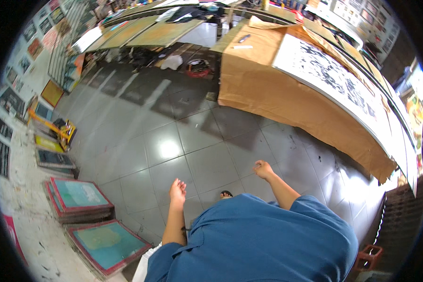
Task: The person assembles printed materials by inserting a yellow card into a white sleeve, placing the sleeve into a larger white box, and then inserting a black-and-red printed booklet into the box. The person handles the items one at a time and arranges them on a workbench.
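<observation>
Both my hands are held out over the grey tiled floor in front of my blue shirt, well apart from each other. My left hand is loosely curled, its fingers a little apart and nothing visible in them. It is nearest to the framed screens stacked on the left. My right hand is also half curled and appears to hold nothing. Beyond it stands a table draped in brown paper, which it does not touch. A white sheet with black printed patches lies on that table.
Red-framed screens with teal mesh lean in stacks at lower left, near a yellow-handled piece of equipment. Long boards run along the back, with a red basin beneath. A reddish-brown block lies at lower right.
</observation>
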Demonstrator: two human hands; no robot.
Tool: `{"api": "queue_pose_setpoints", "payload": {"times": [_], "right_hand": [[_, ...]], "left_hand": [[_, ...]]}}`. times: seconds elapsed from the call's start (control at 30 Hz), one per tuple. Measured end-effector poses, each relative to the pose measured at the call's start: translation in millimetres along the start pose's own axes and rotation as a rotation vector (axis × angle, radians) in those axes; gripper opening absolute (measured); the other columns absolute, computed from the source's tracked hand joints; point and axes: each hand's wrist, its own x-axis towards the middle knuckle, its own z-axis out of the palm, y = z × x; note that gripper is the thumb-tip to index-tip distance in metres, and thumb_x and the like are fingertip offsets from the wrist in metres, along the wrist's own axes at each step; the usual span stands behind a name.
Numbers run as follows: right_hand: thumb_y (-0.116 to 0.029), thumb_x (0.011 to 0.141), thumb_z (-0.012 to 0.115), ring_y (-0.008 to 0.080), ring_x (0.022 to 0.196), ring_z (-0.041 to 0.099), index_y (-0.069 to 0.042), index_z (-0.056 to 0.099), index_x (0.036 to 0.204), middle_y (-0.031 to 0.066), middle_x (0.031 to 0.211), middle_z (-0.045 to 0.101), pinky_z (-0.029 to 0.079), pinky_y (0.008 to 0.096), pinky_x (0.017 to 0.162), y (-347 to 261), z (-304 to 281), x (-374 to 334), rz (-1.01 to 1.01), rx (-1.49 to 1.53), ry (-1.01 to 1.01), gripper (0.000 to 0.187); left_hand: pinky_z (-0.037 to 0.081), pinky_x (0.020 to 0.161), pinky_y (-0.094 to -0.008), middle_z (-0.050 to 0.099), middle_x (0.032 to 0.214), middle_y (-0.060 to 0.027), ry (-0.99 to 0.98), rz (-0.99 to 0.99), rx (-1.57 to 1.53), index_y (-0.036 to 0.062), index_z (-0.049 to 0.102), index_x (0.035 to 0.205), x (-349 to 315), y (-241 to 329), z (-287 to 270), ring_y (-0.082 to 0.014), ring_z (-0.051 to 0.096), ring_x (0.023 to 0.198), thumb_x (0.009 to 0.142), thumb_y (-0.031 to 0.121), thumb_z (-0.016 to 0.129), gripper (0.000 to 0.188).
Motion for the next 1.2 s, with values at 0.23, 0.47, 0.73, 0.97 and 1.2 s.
{"api": "queue_pose_setpoints", "payload": {"times": [0.23, 0.47, 0.73, 0.97, 1.2], "right_hand": [[-0.013, 0.08, 0.062, 0.0165, 0.079, 0.062, 0.001, 0.052, 0.114, 0.0114, 0.096, 0.064, 0.048, 0.0274, 0.069, -5.2, -85.7, -54.7, 0.075, 0.619, 0.329, 0.038], [-0.012, 0.085, 0.055, 0.0149, 0.078, 0.06, -0.001, 0.051, 0.114, 0.0079, 0.094, 0.063, 0.045, 0.0253, 0.062, 20.6, -124.8, -95.3, 0.177, 0.804, 0.612, 0.031], [-0.004, 0.084, 0.057, 0.0157, 0.082, 0.06, 0.003, 0.053, 0.109, 0.0101, 0.093, 0.061, 0.051, 0.0282, 0.074, -55.6, -192.8, -29.2, -0.057, 0.941, 0.792, 0.026], [-0.001, 0.085, 0.055, 0.0145, 0.08, 0.059, 0.003, 0.056, 0.101, 0.0103, 0.09, 0.062, 0.049, 0.0266, 0.072, -161.5, -280.5, 55.2, -0.474, 0.814, 0.791, 0.017], [0.002, 0.084, 0.052, 0.0139, 0.076, 0.057, 0.005, 0.057, 0.095, 0.0112, 0.088, 0.061, 0.048, 0.0263, 0.068, -226.6, -350.0, 110.4, -0.572, 0.719, 0.902, 0.012]], "left_hand": [[0.036, 0.048, -0.0219, 0.062, 0.079, -0.001, -0.163, 0.186, 0.323, 0.0092, 0.058, 0.096, 22.4, 53.0, 196.8, -0.0098, 0.059, 0.064, 0.08, 0.031, 0.064, 0.028], [0.041, 0.054, -0.0225, 0.059, 0.073, -0.0013, -0.546, 0.592, 0.391, 0.0039, 0.059, 0.088, 30.1, 88.9, 377.3, -0.0084, 0.054, 0.061, 0.082, 0.016, 0.063, 0.014], [0.045, 0.061, -0.0239, 0.059, 0.073, -0.0015, -0.858, 1.211, 0.561, 0.0032, 0.06, 0.088, 49.1, 199.3, 558.3, -0.0093, 0.055, 0.066, 0.081, 0.015, 0.063, 0.014], [0.046, 0.08, -0.0406, 0.059, 0.102, -0.0125, -0.283, 1.623, 1.424, 0.0051, 0.06, 0.101, 105.7, 273.7, 620.3, -0.0296, 0.057, 0.095, 0.076, 0.023, 0.063, 0.031], [0.046, 0.074, -0.0402, 0.058, 0.089, -0.0123, -0.404, 1.503, 1.421, 0.0038, 0.059, 0.091, 124.4, 266.5, 637.0, -0.031, 0.057, 0.085, 0.075, 0.013, 0.063, 0.018]]}}
